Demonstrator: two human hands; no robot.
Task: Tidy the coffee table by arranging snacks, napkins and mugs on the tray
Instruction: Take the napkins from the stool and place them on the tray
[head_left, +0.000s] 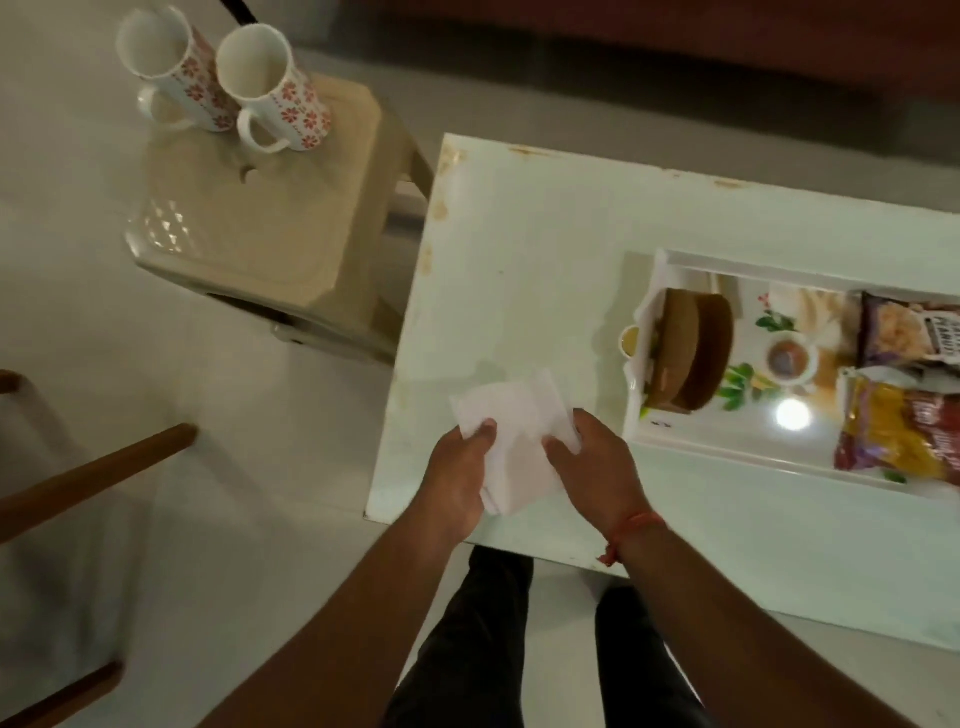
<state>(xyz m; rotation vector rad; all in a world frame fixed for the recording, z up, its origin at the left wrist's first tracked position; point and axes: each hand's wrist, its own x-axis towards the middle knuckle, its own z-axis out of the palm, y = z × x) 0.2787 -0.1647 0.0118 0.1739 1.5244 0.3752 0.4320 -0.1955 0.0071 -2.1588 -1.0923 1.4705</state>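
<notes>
Both my hands hold a stack of white napkins (511, 415) just above the near left corner of the white coffee table (519, 249). My left hand (457, 478) grips the stack's left side with the thumb on top. My right hand (597, 467) pinches its right edge. To the right lies a white printed tray (644, 436) with a brown round holder (691, 348), a purple peanut packet (909, 327) and a yellow-red snack packet (893, 436) on it. Two white mugs with red flowers (171, 67) (275, 83) stand on a beige stool at the far left.
The beige plastic stool (260, 228) stands left of the table. A wooden chair frame (88, 473) crosses the near left. My dark-trousered legs (467, 649) are below the table's near edge. A lamp glare (792, 413) reflects on the tray.
</notes>
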